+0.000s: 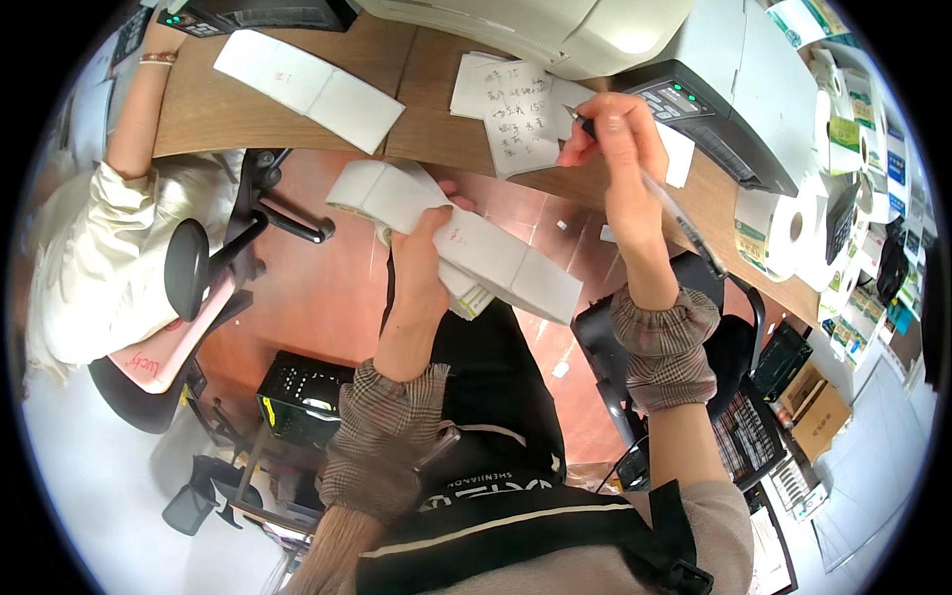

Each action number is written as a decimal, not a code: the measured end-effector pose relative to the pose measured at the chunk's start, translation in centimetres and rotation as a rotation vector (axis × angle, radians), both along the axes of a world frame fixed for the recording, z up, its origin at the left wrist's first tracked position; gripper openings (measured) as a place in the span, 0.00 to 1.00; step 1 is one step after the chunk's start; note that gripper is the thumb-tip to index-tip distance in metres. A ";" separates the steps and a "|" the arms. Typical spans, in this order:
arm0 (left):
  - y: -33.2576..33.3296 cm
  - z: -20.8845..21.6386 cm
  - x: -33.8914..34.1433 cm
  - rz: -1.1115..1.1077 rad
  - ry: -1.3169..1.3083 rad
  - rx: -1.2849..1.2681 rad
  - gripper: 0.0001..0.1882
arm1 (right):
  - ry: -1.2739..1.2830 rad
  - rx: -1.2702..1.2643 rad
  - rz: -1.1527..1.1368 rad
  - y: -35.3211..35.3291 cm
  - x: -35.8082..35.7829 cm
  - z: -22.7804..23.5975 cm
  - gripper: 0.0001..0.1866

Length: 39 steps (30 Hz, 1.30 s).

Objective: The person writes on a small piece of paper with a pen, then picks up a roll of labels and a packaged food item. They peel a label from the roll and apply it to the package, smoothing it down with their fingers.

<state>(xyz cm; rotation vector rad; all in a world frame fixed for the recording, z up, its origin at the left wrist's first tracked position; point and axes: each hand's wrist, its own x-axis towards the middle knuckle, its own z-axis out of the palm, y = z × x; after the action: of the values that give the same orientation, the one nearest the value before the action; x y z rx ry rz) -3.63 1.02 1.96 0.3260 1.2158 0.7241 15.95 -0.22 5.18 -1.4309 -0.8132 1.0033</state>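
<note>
My left hand [420, 273] is closed around a folded stack of white labels [514, 260], held in front of my lap with the thumb on top. A small red mark shows on the top label, and some green-edged layers lie underneath. My right hand [625, 149] grips a pen [684, 218] over the table's near edge. The pen's tip points left, toward a handwritten paper slip [523, 117] on the table. Some of my left fingers are hidden behind the stack.
On the wooden table [426, 109] lies a strip of white labels [309, 87]. Label printers [709, 119] and a beige machine [555, 30] stand along its back. At left sits another person in a pale shirt [119, 248], one arm on the table. Rolls [793, 228] hang at right.
</note>
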 end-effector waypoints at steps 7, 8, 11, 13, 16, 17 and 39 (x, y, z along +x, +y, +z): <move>0.0 0.4 -1.0 0.032 -0.069 -0.107 0.16 | 0.014 -0.082 -0.046 -0.1 -0.9 0.6 0.09; 0.0 0.4 -1.2 0.058 -0.082 -0.105 0.16 | 0.013 -0.090 -0.046 -0.5 -1.0 0.8 0.09; -0.3 0.3 -1.3 0.125 -0.108 -0.092 0.17 | 0.010 -0.138 0.009 -1.4 -1.2 1.5 0.10; -0.3 0.4 -1.2 0.156 -0.105 -0.078 0.16 | 0.039 -0.090 0.024 -1.6 -1.2 1.3 0.10; -0.3 -0.2 -0.8 0.150 -0.085 -0.079 0.17 | -0.055 -0.019 0.057 -1.3 -1.1 0.0 0.11; -0.1 -0.4 -0.3 0.133 -0.033 -0.044 0.18 | -0.173 0.020 0.088 -0.9 -1.1 -0.6 0.11; 3.7 -1.3 5.1 0.064 -0.086 -0.041 0.23 | -0.272 0.115 0.107 2.9 -1.2 -2.4 0.08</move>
<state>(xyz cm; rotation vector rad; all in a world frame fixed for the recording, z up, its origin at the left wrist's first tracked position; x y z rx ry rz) 1.51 4.76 0.67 0.2208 1.1616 0.7597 14.76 2.66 2.74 -1.4548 -1.1381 0.8362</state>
